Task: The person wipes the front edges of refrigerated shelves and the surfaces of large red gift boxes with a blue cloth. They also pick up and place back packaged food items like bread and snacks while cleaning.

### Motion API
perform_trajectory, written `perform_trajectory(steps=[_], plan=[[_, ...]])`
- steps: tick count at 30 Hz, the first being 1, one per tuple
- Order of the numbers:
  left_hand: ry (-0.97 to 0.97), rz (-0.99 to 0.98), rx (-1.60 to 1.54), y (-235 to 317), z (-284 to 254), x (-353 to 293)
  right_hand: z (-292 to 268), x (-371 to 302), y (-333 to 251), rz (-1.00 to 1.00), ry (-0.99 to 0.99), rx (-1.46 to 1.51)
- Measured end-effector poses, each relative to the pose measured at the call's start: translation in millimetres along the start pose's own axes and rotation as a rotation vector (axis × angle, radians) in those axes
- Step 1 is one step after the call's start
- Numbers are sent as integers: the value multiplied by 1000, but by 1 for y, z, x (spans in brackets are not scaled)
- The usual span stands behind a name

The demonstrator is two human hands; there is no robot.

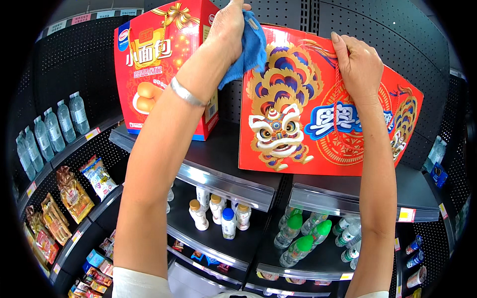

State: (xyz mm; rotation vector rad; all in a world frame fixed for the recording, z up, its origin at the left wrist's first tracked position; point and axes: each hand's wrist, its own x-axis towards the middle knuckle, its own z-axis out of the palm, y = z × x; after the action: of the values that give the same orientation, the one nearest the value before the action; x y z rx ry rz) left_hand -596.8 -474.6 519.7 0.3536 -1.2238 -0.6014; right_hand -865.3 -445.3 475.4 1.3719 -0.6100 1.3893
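Note:
My left hand (229, 31) is raised between two red gift boxes and closed on a blue cloth (253, 49); its fingertips are cut off at the top edge. The cloth hangs beside the left end of a wide red gift box (325, 159) with a lion-dance picture and red cord handles. My right hand (361, 67) grips this box at its top edge, thumb on the near side, and the box leans at a tilt over the top shelf. To the left, another red gift box (149, 74) with a gold bow and bread rolls printed on it stands upright on that shelf.
The black top shelf (228, 161) has a clear plastic front strip. Below it are white bottles (217, 208) with brown or blue caps and green-capped bottles (300, 248). Left shelves carry water bottles (52, 129) and bagged snacks (72, 193). Cups (416, 275) stand at lower right.

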Motion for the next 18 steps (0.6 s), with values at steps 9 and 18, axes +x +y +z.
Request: perform_trajectory(steps=[9,18], plan=[[-323,-237,-310,-58,-13,-17,1,-6,12,-3,7,-18],[-561,-552,-390,-82,-11,-64,2,-8,13,-24,45,-16]])
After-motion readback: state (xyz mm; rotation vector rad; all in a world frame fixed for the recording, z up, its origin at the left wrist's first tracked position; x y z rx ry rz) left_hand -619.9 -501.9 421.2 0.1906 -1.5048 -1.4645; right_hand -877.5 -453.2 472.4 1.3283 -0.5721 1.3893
